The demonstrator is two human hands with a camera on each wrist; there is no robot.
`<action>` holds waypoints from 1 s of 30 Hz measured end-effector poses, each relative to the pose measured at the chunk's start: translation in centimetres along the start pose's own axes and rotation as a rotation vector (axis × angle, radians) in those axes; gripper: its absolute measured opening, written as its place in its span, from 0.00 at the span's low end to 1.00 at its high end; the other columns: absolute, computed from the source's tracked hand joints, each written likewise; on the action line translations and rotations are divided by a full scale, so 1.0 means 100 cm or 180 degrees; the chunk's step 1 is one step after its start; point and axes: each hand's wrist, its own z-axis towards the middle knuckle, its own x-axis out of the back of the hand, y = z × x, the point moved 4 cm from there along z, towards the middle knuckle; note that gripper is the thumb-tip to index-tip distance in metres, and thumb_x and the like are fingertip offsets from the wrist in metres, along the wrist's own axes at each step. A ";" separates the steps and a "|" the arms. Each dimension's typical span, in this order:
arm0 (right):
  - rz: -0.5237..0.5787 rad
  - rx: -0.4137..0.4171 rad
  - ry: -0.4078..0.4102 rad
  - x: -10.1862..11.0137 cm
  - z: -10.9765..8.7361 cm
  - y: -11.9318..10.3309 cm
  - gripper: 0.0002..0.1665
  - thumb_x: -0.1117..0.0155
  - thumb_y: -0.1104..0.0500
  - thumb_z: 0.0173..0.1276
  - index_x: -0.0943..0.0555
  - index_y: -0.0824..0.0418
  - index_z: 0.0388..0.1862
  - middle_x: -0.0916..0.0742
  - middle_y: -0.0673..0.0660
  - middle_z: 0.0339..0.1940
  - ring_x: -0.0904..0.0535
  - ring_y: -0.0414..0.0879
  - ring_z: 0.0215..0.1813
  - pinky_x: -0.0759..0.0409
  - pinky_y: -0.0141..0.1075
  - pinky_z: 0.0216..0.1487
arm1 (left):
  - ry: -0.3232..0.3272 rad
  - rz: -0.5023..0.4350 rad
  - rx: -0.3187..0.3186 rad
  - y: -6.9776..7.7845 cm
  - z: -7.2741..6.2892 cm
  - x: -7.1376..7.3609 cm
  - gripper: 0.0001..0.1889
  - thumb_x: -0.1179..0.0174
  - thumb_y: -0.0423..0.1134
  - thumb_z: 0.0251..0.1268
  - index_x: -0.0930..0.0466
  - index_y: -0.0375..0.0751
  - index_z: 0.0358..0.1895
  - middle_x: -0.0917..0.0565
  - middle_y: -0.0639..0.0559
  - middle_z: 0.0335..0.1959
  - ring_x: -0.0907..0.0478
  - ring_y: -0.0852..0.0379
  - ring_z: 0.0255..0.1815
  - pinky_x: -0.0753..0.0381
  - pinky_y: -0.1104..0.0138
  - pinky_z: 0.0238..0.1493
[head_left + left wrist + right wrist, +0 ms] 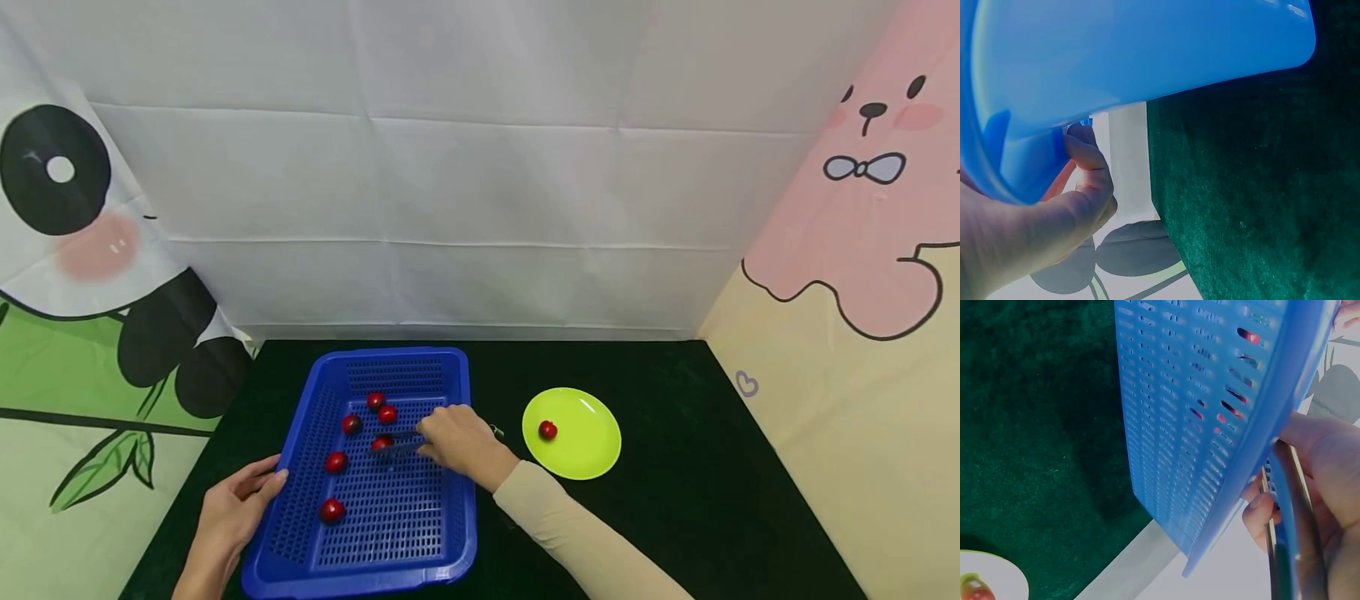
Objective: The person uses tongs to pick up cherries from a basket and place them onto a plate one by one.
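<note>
squeezing unevenly on the tongs that the right hand grips with curled fingers could make the smooth red fruit between their arms skid away inside the blue basket, whose rim the left hand pinches between thumb and fingers.

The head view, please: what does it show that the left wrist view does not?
Head only: small round red fruits, a round yellow-green plate and the right hand with metallic tongs. Left wrist only: a smooth outer face of the blue plastic basket. Both: that basket, the left hand gripping it, and dark green cloth.
</note>
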 end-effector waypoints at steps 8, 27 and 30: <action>0.0126 -0.0006 0.0118 0.012 -0.011 0.010 0.16 0.29 0.49 0.72 0.10 0.57 0.51 0.14 0.47 0.26 0.30 0.31 0.16 0.34 0.18 0.19 | -0.0012 -0.0011 -0.0009 -0.001 0.000 0.001 0.32 0.41 0.50 0.78 0.32 0.31 0.74 0.18 0.32 0.59 0.15 0.49 0.47 0.14 0.56 0.43; 0.0633 -0.0079 0.0519 0.030 -0.041 0.030 0.23 0.32 0.48 0.74 0.14 0.61 0.60 0.12 0.51 0.31 0.30 0.30 0.20 0.31 0.18 0.22 | -0.0038 -0.0054 0.0085 -0.006 0.001 0.001 0.36 0.39 0.55 0.75 0.34 0.32 0.75 0.20 0.29 0.60 0.14 0.50 0.45 0.13 0.55 0.43; 0.0697 -0.0056 0.0627 0.032 -0.048 0.034 0.22 0.31 0.50 0.73 0.14 0.61 0.59 0.13 0.50 0.30 0.29 0.30 0.20 0.31 0.19 0.22 | -0.0057 -0.0060 0.0071 -0.005 0.002 0.000 0.36 0.39 0.55 0.75 0.34 0.32 0.75 0.19 0.30 0.60 0.14 0.50 0.45 0.14 0.56 0.43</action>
